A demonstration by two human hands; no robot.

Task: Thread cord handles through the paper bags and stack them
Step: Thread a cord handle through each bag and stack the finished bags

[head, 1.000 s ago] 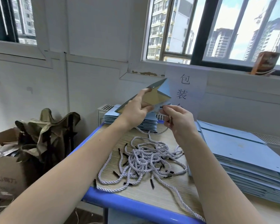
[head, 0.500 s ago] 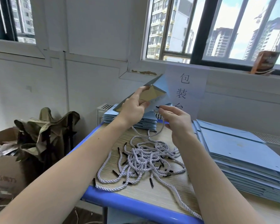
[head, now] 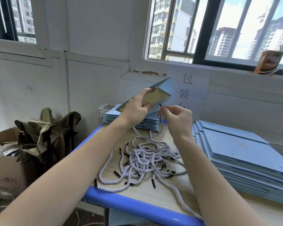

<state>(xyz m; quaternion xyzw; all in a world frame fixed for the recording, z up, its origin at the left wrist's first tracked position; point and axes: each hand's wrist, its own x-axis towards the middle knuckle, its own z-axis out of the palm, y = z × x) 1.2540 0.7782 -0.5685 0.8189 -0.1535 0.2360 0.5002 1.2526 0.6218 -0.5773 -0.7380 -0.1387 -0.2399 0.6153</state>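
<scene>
Blue folded paper bag (head: 164, 88), its tan inside showing, was held tilted above the blue-edged wooden surface (head: 137, 207) by the left hand (head: 137, 108), fingers curled round its edge. The right hand (head: 178, 119) pinched the black tip of a white twisted cord (head: 161, 119) just beside the bag's lower edge. A tangle of loose white cords (head: 145, 160) lay below; flat blue bag stacks sat behind (head: 134, 122) and at right (head: 242, 160).
</scene>
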